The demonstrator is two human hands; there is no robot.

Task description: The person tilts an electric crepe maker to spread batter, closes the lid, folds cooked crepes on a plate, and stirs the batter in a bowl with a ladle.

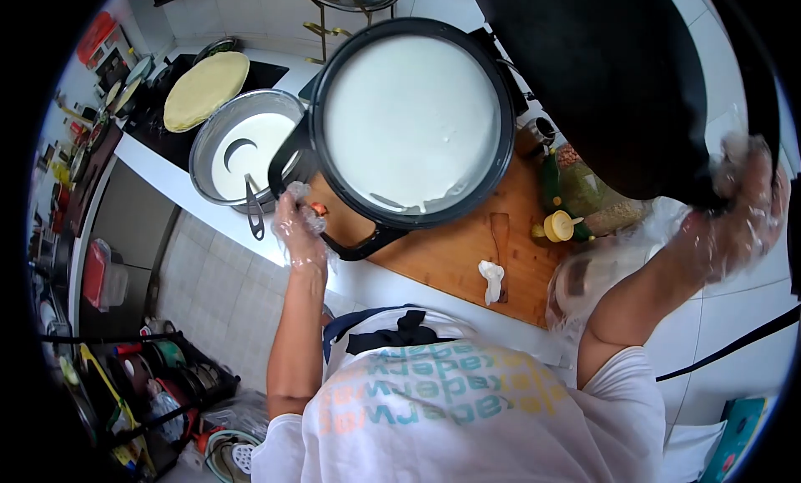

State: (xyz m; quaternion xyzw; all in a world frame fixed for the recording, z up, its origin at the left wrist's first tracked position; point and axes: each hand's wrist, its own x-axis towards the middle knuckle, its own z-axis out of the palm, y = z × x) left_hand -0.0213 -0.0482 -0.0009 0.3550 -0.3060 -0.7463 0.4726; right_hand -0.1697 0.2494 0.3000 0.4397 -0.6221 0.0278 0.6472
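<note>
A round black electric griddle (505,141) stands over the wooden board, its pan covered with smooth white batter (409,120). My left hand (300,230), in a clear plastic glove, is closed around the looped black handle at the griddle's near left. A small orange-red spot shows beside its fingers. On the right, the griddle's large dark lid (609,74) is raised. My gloved right hand (747,199) grips the lid's black handle at its outer edge. Left of the griddle sits a metal pot (200,153) of white batter with a ladle (254,216) in it.
A stack of thin pale pancakes (204,91) lies by the stove at the back left. On the wooden board (450,258) are a crumpled white tissue (492,279) and a wooden spatula. Jars with a yellow lid (559,227) and a plastic bag stand below the raised lid.
</note>
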